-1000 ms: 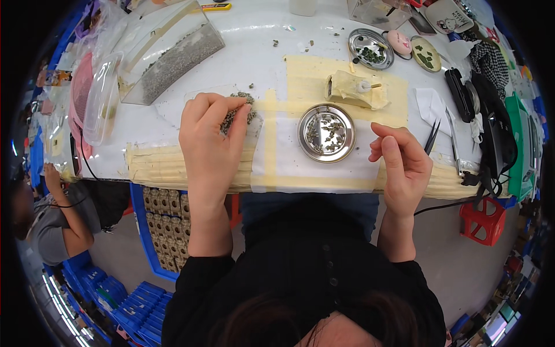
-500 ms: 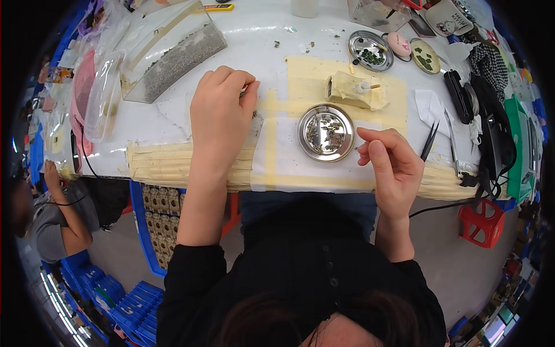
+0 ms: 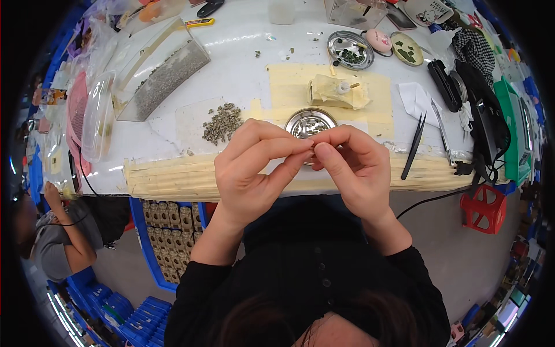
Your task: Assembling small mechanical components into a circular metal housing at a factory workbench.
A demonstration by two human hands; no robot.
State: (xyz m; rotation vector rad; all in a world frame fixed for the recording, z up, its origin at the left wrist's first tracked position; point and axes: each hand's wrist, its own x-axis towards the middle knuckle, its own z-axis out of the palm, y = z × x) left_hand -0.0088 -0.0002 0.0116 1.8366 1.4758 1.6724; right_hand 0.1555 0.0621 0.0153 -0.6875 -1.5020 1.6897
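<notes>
- We find left hand [image 3: 250, 166] and right hand [image 3: 359, 169] meeting, fingertips drawn close; we cannot tell whether they grip anything.
- Dish [image 3: 311, 110] sits partly behind them; grey pile [image 3: 222, 123] lies left.

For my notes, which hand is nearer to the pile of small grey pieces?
Left. The left hand is close to the pile, toward its near right side; the right hand is farther right.
</notes>
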